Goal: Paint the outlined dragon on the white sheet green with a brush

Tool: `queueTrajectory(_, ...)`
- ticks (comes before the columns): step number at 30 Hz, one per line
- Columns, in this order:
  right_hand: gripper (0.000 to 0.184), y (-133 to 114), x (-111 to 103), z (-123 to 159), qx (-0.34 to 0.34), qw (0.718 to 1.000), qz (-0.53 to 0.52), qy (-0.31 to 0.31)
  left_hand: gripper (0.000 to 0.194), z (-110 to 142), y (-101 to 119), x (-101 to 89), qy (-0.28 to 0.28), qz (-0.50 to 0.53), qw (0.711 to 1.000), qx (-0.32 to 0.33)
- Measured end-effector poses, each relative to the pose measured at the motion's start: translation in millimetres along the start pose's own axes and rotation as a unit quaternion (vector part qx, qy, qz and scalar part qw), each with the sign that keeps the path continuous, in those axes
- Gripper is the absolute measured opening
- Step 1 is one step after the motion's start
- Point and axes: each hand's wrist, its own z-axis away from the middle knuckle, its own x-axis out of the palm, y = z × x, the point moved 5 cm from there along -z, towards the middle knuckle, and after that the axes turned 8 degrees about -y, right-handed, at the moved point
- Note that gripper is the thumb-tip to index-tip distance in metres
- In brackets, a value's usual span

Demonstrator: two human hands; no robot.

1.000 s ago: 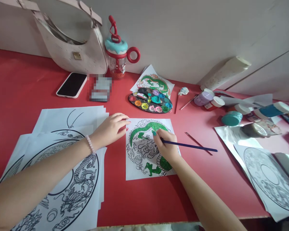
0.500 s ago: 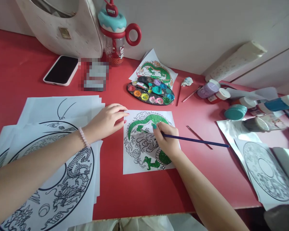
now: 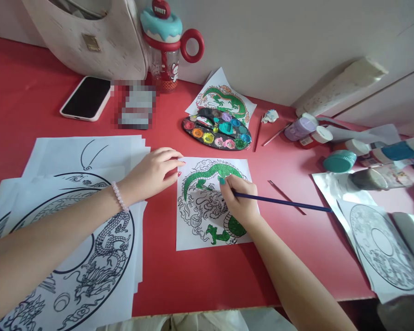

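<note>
A paper with a dragon drawing (image 3: 189,239), partly coloured green, lies flat in the middle of the red table. My right hand (image 3: 243,198) rests on its right side, closed round a blue-handled paintbrush (image 3: 286,201). The brush's handle points right; its tip is hidden behind my fingers. My left hand (image 3: 162,170) lies flat with fingers stretched, the fingertips at the paper's upper left edge. Behind the drawing sits a black paint palette (image 3: 212,141) with several colours. It overlaps a second dragon picture (image 3: 229,99) in green and orange.
Stacked dragon line drawings (image 3: 110,294) lie under my left forearm. A phone (image 3: 86,99), a white handbag (image 3: 89,59) and a lidded cup (image 3: 165,64) stand at the back left. Paint jars (image 3: 300,128), a thin brush (image 3: 286,197) and a circular drawing (image 3: 382,248) lie on the right.
The view has shifted very slightly. Both hands stay in nearly the same places, and the right hand still grips the paintbrush over the drawing.
</note>
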Motion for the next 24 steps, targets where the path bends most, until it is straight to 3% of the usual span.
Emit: queueTrajectory(24,0.039,2.6,-1.8,-0.2,0.005,1.0,0.008,0.018,0.026,-0.7,1.8,-0.8,-0.001,-0.01,1.0,0.006)
